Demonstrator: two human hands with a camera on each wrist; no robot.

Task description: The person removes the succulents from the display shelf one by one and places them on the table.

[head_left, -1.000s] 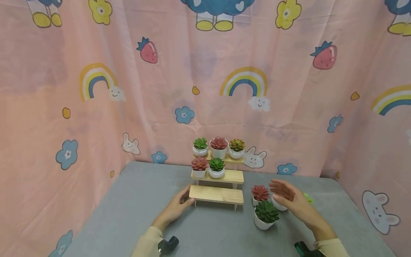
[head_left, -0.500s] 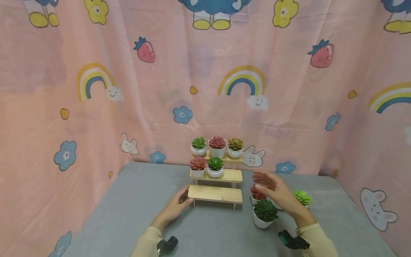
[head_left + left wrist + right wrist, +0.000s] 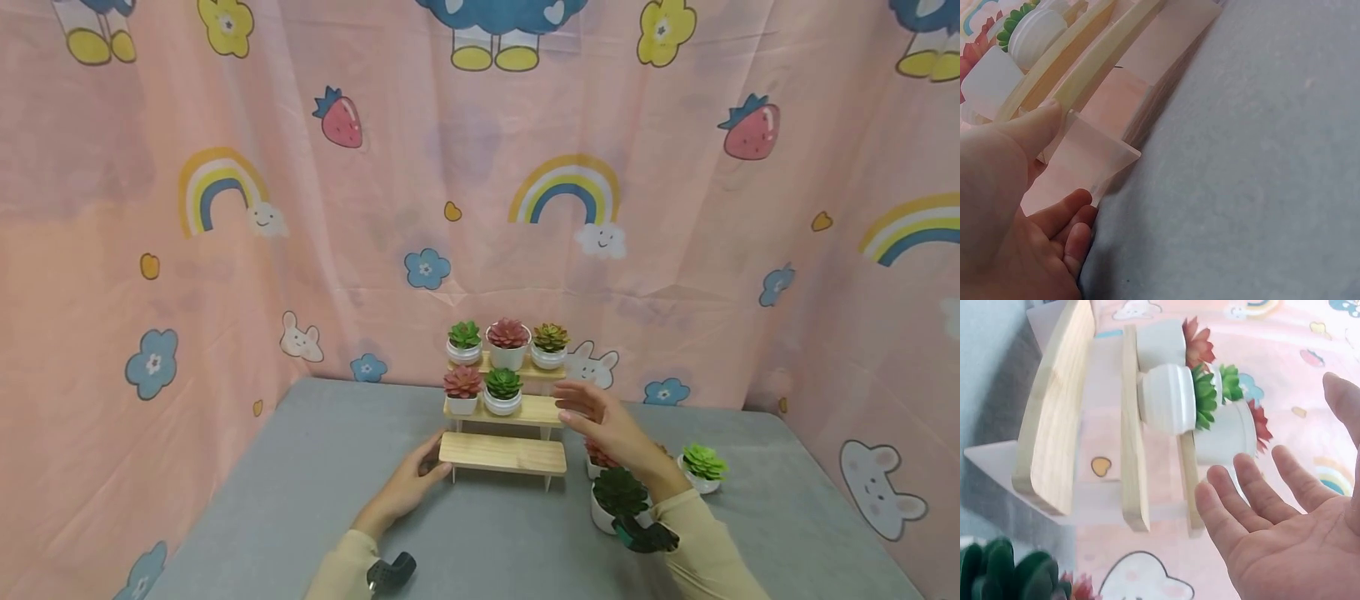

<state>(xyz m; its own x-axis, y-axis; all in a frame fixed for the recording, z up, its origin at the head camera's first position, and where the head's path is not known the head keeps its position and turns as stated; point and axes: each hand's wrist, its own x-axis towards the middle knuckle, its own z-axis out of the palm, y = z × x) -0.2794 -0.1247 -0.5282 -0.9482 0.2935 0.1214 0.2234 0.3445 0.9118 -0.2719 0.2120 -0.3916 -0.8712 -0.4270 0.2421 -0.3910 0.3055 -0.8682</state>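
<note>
A three-step wooden plant stand point(image 3: 502, 452) with translucent legs stands on the table. My left hand point(image 3: 405, 483) holds the left end of its lowest step; in the left wrist view the thumb lies against the board point(image 3: 1091, 69) and the other fingers curl by the leg point(image 3: 1094, 147). Open and holding nothing, my right hand point(image 3: 611, 429) hovers at the right end of the middle step. On that step sit a red potted succulent point(image 3: 462, 383) and a green one point(image 3: 502, 387). The top step bears green point(image 3: 464, 337), pink point(image 3: 508, 337) and yellowish point(image 3: 550, 340) succulents.
Right of the stand, a dark green succulent point(image 3: 618, 492) and a red one point(image 3: 597, 457) stand partly behind my right arm. Farther right is a light green succulent point(image 3: 702, 467). A pink printed curtain point(image 3: 480, 192) hangs behind the grey table point(image 3: 300, 467).
My right hand has moved left, from over the loose pots to beside the middle step, uncovering the light green succulent. My left hand stays on the stand.
</note>
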